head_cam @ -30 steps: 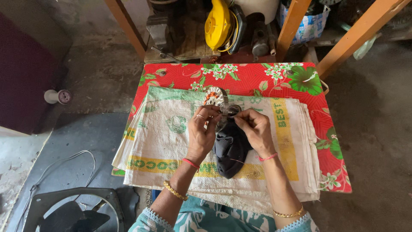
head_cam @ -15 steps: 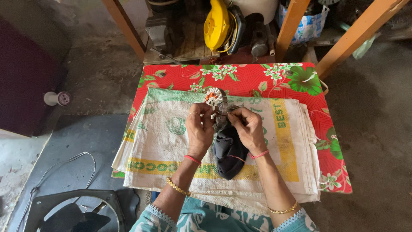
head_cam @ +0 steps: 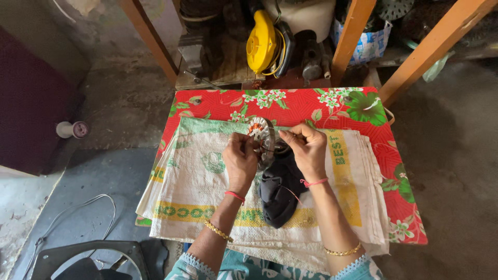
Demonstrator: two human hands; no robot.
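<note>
Work surface: a small table [head_cam: 404,207] covered by a red floral cloth [head_cam: 306,106], with a stack of white woven sacks [head_cam: 197,181] bearing green and yellow print laid over most of it.
Item in hand: a round metal stator [head_cam: 261,136] with copper-coloured windings, held on edge above the far middle of the sacks, between the two hands.
Left hand: the left hand [head_cam: 240,161] is closed around the near left rim of the stator, fingers curled onto it, a red thread band at the wrist and a gold bangle further down the forearm.
Right hand: the right hand [head_cam: 308,153] is pinched shut, thumb and forefinger pressed together just right of the stator; what they grip is too fine to make out. The hand touches or nearly touches the stator's right edge.
Beneath the hands: a black cloth [head_cam: 280,194] lies crumpled on the sacks, directly under the right wrist and reaching toward the person.
Behind the table: a yellow power tool [head_cam: 261,44] on a low wooden shelf, orange-painted wooden legs [head_cam: 430,44] to either side.
Floor, left: a small thread spool [head_cam: 72,129] on its side; a dark fan housing [head_cam: 88,259] at the lower edge.
</note>
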